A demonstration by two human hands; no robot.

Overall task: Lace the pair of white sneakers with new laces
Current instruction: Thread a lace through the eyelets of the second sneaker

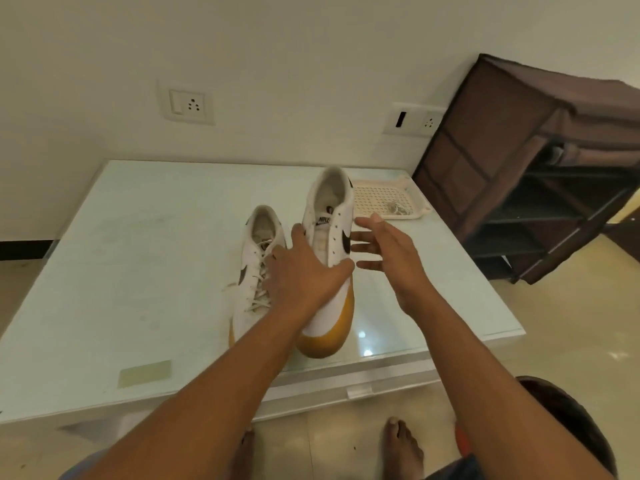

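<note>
Two white sneakers with black side marks and yellow-brown soles are on a glass-topped table (138,237). The left sneaker (254,271) lies flat and has a loose white lace through its eyelets. My left hand (304,271) is shut on the middle of the right sneaker (332,216), which is tilted toe-down toward me and shows empty eyelets. My right hand (384,254) hovers open just right of that shoe, fingers spread, not touching it. A pale bundle that looks like a lace (396,207) lies in a perforated cream tray (374,195) behind the shoe.
A brown fabric shoe rack (540,168) stands to the right of the table. Wall sockets (188,105) are on the wall behind. A pale sticker (145,372) sits near the table's front edge. My bare feet (401,448) are on the tiled floor below.
</note>
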